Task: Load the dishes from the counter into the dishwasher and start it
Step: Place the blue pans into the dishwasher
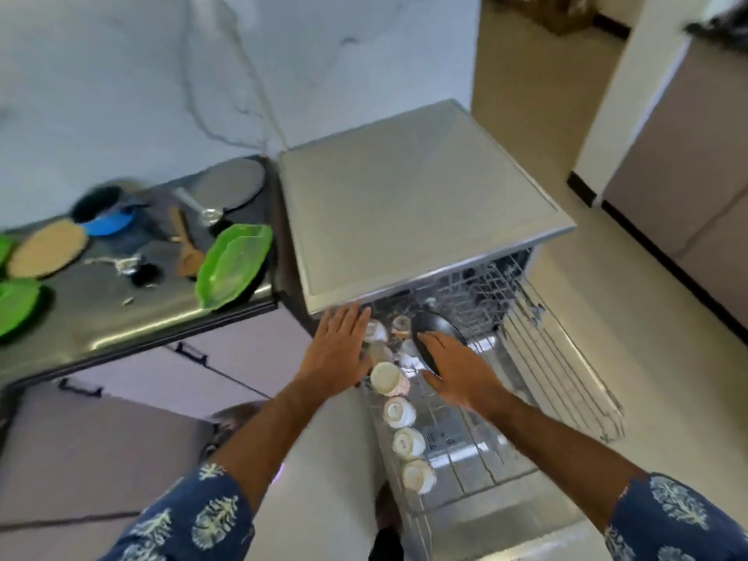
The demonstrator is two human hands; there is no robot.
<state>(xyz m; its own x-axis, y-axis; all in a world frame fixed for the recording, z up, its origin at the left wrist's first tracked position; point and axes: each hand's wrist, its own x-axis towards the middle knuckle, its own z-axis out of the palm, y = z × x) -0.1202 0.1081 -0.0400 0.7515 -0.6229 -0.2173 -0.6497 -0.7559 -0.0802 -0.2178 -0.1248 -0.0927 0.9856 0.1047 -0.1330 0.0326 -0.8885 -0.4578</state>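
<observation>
Fingers (pixel 356 317) of left hand (pixel 340 350) straight, holding nothing, beside upturned cups (pixel 398 413) in pulled-out upper rack (pixel 566 370) | right hand (pixel 457 370) flat against black pan (pixel 435 330), grip unclear | 2 green plates (pixel 232 265) plus wooden spatula (pixel 188 244) on bench (pixel 121 317) | risk: pan tipping onto cups; plate overhanging bench edge could slide off.

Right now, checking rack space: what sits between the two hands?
In the head view, upturned white cups in the rack lie between the left hand and right hand, which touches a dark plate.
</observation>
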